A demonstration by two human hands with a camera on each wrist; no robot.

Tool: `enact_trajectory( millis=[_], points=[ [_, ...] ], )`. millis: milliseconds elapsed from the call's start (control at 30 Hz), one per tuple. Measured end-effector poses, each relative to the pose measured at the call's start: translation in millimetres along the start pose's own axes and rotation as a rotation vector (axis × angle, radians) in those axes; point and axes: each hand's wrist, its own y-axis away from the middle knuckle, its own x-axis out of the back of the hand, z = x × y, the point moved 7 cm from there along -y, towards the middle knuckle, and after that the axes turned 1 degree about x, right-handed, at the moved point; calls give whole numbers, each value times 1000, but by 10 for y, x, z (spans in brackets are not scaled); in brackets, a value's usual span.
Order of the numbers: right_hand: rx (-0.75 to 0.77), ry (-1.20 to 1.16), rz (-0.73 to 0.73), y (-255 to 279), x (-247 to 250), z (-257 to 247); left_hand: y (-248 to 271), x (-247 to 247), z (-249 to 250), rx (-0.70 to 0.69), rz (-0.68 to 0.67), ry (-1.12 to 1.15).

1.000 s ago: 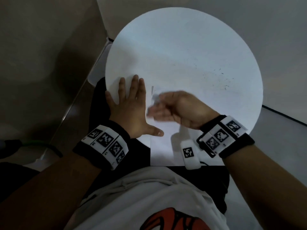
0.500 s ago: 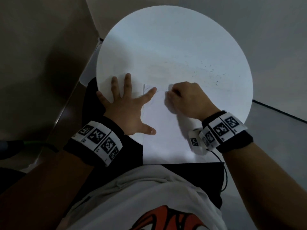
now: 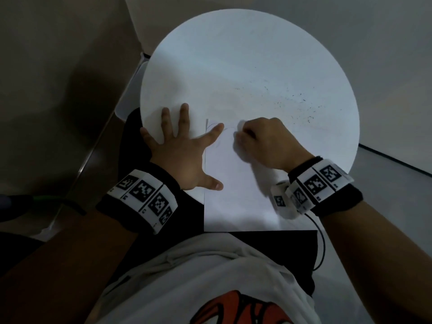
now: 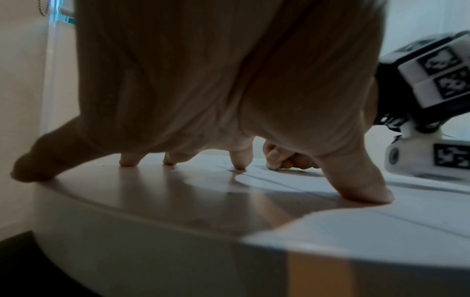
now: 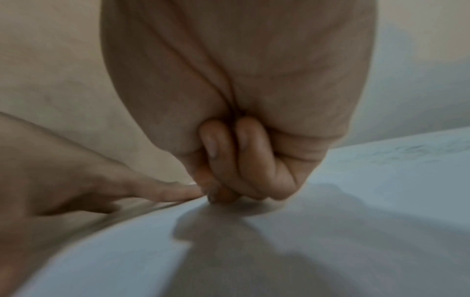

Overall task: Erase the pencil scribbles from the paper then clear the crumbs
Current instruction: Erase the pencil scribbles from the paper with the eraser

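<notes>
A white sheet of paper (image 3: pixel 236 197) lies on the near side of the round white table (image 3: pixel 233 54), its near end hanging over the rim. Faint pencil scribbles (image 3: pixel 217 142) remain near its top left corner. My left hand (image 3: pixel 184 148) lies spread flat, with the index finger (image 4: pixel 239 160) and thumb (image 4: pixel 361 186) pressing on the paper's left edge. My right hand (image 3: pixel 259 139) is curled into a fist at the paper's top, pinching a small pale eraser (image 4: pixel 273 166) whose tip touches the sheet (image 5: pixel 330 231). Most of the eraser is hidden by the fingers (image 5: pixel 244 160).
Dark eraser crumbs (image 3: pixel 301 106) are scattered over the table to the far right of the paper. The table's near left rim (image 4: pixel 152 231) sits just under my left palm. A black cable (image 3: pixel 323 244) hangs below my right wrist. Grey floor surrounds the table.
My right hand has moved from near my left thumb up to the paper's top edge. My left index finger has spread out onto the paper. In the last half second both hands barely shifted.
</notes>
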Motion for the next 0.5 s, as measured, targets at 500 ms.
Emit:
enact_trajectory(
  millis=[500],
  points=[
    [-210,50,-27,-199,124,4,-10,1,-13,-6,6,13]
  ],
)
